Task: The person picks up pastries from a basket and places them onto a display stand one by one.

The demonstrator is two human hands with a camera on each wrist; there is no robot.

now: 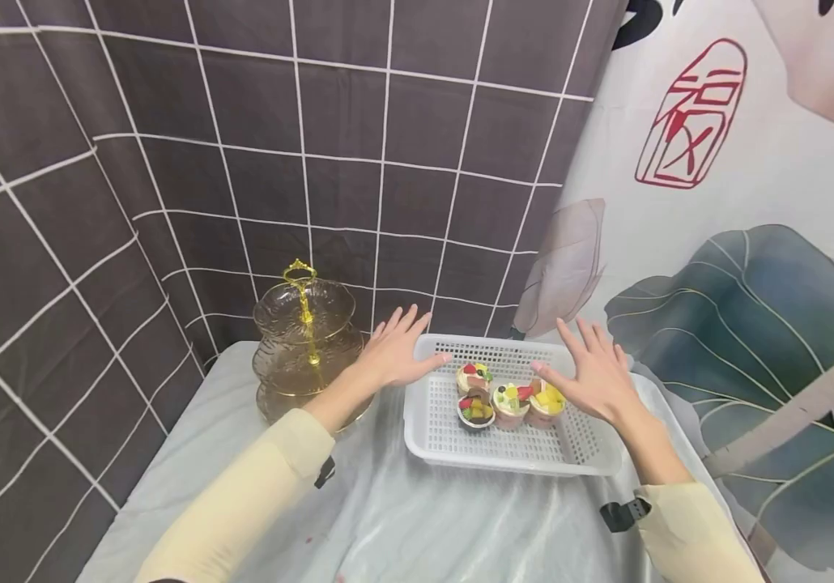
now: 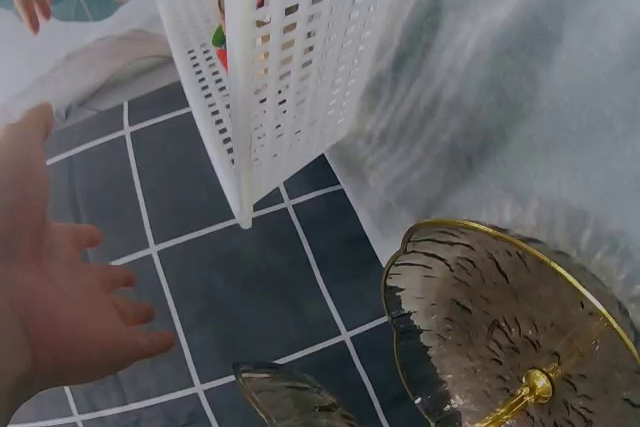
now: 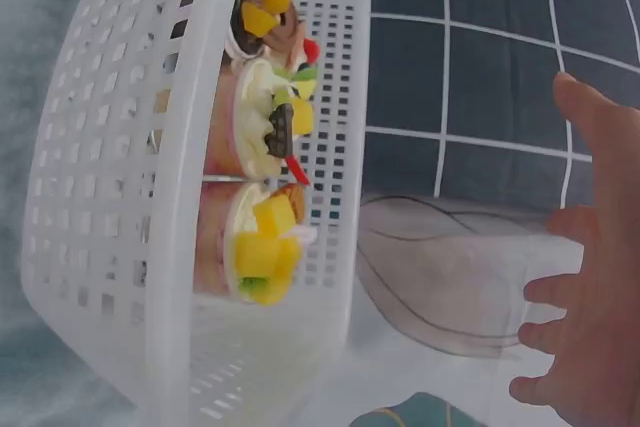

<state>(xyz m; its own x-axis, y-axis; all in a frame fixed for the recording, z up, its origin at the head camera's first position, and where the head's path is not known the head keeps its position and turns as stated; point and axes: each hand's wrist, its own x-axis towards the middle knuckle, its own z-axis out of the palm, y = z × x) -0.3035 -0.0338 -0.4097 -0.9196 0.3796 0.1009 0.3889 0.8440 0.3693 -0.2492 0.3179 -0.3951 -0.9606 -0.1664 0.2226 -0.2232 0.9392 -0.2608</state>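
My left hand (image 1: 397, 354) hovers over the left end of a white plastic basket (image 1: 515, 467), fingers spread and holding nothing. Above the basket's right end is my right hand (image 1: 595, 377), also spread and holding nothing. Several fruit-topped dessert cups stand inside: a dark cup (image 1: 476, 411) at the front left, a cup (image 1: 474, 376) behind it, a cream-topped cup (image 1: 510, 402) in the middle, and a yellow-fruit cup (image 3: 262, 247) on the right. Left of the basket rises a tiered glass stand (image 1: 271, 364) with gold rims and a gold handle; my left forearm partly covers it.
A pale, shiny cloth (image 1: 373, 518) covers the table. Behind it hangs a dark cloth with a white grid (image 1: 344, 186). On the right hangs a white cloth printed with large leaves (image 1: 767, 324), and a pale diagonal bar (image 1: 796, 413) crosses in front.
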